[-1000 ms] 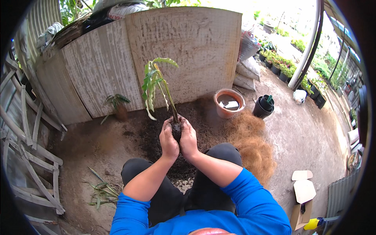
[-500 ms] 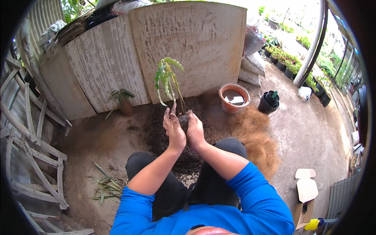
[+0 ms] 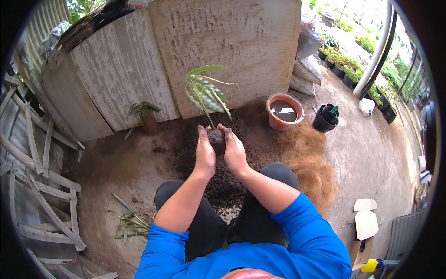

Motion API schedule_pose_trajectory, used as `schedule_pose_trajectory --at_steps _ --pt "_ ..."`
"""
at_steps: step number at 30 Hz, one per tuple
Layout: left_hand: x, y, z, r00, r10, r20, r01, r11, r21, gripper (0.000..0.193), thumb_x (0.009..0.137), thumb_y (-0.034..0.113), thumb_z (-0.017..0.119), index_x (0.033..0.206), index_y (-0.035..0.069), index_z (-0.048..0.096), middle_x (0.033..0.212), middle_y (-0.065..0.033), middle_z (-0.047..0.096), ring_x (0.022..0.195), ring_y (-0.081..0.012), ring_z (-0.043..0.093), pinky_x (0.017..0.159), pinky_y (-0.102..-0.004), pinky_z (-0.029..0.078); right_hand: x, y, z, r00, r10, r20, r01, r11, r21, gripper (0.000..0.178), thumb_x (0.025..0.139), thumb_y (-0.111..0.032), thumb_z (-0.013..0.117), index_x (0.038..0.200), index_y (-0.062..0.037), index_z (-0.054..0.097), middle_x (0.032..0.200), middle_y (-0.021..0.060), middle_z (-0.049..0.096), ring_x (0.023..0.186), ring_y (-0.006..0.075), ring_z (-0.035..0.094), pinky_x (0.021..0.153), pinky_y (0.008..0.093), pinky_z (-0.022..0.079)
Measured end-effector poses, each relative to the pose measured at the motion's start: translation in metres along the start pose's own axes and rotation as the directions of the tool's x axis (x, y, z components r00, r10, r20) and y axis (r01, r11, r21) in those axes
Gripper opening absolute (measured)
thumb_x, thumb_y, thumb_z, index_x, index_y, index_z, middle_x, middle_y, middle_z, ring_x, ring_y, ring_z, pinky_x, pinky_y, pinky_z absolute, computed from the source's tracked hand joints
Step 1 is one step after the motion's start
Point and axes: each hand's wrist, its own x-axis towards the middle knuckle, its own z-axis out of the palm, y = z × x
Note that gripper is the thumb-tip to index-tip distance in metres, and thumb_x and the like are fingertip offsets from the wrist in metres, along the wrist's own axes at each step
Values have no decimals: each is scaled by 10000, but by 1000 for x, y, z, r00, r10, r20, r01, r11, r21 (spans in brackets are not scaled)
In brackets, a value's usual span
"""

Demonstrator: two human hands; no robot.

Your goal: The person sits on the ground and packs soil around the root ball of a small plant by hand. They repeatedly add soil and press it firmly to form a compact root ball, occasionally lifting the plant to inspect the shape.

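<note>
Between my two palms sits a round, dark soil ball with a plant rising from its top. The stems lean a little left, and the long leaves, some pale-mottled, droop to both sides. My left hand cups the ball's left side, its fingertips dark with soil. Against the right side presses my right hand, fingers curved toward the top of the ball. Dark loose soil lies on the ground beneath, between my knees.
A terracotta-coloured pot with water stands right of the soil, beside nested black pots. Brown fibre is heaped nearer me. Cut leaves lie at left; a small potted plant stands by the boards. An opened carton lies lower right.
The plant has turned between my hands, so its leaves now spread to the right as well. My hands have parted slightly, and the soil ball shows between them.
</note>
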Motion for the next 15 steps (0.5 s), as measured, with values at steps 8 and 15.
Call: schedule_pose_trajectory --at_steps 8,15 --pt "24 24 -27 955 -294 -37 272 921 -278 576 873 557 297 891 44 559 842 -97 615 785 -204 579 761 -335 455 0 -17 6 903 -392 177 430 798 -422 406 902 -212 428 1232 23 397 1330 230 316 1268 382 243 1034 421 196" --pt "21 29 -23 956 -294 14 285 914 -288 540 873 538 317 849 57 559 791 -109 623 765 -224 596 742 -335 469 9 0 10 882 -446 154 470 797 -380 395 924 -234 366 1217 29 399 1308 223 344 1270 375 244 1035 413 198"
